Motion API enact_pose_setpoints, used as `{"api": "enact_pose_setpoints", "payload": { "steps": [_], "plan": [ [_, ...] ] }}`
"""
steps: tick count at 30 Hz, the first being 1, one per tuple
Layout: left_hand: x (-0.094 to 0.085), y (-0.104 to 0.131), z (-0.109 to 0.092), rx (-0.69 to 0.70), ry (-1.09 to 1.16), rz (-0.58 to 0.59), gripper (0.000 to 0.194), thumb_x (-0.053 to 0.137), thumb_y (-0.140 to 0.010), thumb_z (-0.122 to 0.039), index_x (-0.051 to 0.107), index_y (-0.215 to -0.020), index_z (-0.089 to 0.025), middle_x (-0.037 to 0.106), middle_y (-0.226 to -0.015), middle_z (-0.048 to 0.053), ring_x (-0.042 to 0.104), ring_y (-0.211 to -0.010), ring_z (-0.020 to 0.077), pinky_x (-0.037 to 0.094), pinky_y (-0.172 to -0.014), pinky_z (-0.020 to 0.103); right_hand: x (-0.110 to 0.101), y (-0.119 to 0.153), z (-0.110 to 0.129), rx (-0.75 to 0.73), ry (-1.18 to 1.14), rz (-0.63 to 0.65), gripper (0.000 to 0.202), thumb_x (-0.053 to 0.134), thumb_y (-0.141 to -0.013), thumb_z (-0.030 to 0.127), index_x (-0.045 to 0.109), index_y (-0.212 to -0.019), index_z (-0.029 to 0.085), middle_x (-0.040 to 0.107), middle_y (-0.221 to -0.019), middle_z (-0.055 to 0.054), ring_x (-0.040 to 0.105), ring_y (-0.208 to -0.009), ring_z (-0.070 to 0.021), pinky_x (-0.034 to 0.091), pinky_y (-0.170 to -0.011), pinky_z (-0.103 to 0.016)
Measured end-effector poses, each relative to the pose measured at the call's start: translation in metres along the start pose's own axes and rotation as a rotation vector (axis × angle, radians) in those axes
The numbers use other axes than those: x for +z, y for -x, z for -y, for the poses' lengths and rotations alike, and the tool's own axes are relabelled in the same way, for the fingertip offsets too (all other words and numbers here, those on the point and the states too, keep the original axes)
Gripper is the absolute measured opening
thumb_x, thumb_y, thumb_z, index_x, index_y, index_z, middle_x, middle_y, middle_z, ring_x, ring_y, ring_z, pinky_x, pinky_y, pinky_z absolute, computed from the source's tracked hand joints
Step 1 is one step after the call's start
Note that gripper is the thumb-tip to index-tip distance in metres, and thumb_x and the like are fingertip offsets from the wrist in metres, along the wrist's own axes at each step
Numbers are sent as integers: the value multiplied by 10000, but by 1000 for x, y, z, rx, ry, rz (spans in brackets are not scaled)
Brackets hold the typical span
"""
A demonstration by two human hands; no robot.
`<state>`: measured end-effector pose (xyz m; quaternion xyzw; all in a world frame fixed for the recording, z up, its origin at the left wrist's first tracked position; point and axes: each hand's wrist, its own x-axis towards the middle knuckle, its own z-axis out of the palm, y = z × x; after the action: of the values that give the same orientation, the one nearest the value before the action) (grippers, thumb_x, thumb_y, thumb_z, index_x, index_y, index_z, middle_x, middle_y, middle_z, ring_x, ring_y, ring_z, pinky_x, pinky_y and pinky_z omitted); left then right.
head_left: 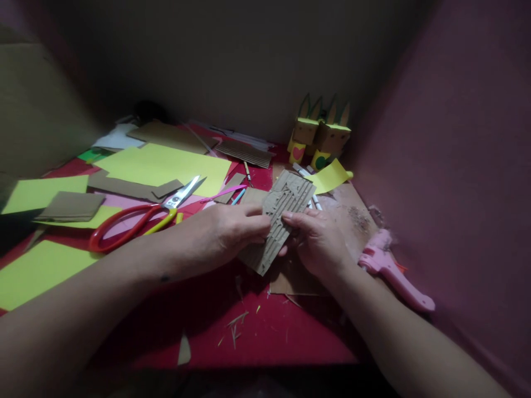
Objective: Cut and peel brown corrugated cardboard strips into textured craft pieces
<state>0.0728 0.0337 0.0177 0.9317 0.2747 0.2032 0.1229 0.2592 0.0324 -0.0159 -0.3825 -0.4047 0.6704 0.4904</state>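
Note:
Both hands hold a piece of corrugated cardboard [286,210] tilted above the red table. Its ridges are exposed, with torn bits of paper layer left near its upper part. My right hand [317,237] grips its right edge, thumb on the ridged face and fingers behind. At the left edge, my left hand [238,229] has its fingers closed against the cardboard. Scissors [160,209] with red and yellow handles lie beside my left forearm, blades apart. A brown cardboard sheet [296,279] lies under my right hand.
Yellow paper sheets [166,166] and cardboard scraps [72,206] cover the table's left side. A pink glue gun [394,271] lies at the right by the pink wall. Two cardboard animal figures [305,132] with pointed ears stand at the back. Paper shreds [234,329] litter the red tabletop [290,337].

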Motion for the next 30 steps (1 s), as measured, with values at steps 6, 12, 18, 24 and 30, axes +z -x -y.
{"api": "enact_pose_setpoints", "payload": {
  "steps": [6, 12, 18, 24, 30],
  "plan": [
    [4, -1, 6, -142, -117, -92, 106, 548, -870, -167, 538, -767, -192, 570, -694, -18, 520, -606, 122, 361, -530, 216, 2, 3, 2, -8, -2, -8, 110, 672, -692, 266, 633, -662, 167, 633, -531, 1, 539, -394, -116, 467, -379, -236],
    [9, -2, 2, -254, -122, -113, 88, 527, -888, -267, 589, -896, -205, 668, -803, 11, 602, -665, 148, 417, -559, 242, 1, 2, -2, -46, 17, 8, 127, 678, -719, 286, 649, -715, 162, 694, -654, -23, 607, -483, -134, 525, -443, -252],
    [15, 2, -1, -204, -170, -120, 138, 452, -931, -273, 543, -876, -185, 632, -740, 24, 606, -618, 156, 431, -530, 254, 1, 1, -3, -45, 8, -20, 96, 676, -734, 247, 661, -736, 151, 688, -688, -26, 608, -516, -126, 542, -461, -242],
    [21, 4, -14, -57, -533, -45, 223, 348, -909, -101, 506, -770, -174, 551, -625, 35, 528, -454, 173, 331, -394, 275, 4, 4, -6, -49, 10, -75, 158, 698, -730, 242, 611, -627, 158, 581, -583, 21, 549, -481, -104, 537, -441, -232],
    [26, 3, -23, 21, -798, -116, 264, 319, -902, -78, 502, -741, -180, 525, -611, 37, 505, -420, 197, 209, -359, 289, 7, 10, -8, -60, 45, -39, 139, 668, -784, 268, 653, -695, 162, 627, -648, 16, 573, -531, -99, 543, -484, -213]
  ]
}}
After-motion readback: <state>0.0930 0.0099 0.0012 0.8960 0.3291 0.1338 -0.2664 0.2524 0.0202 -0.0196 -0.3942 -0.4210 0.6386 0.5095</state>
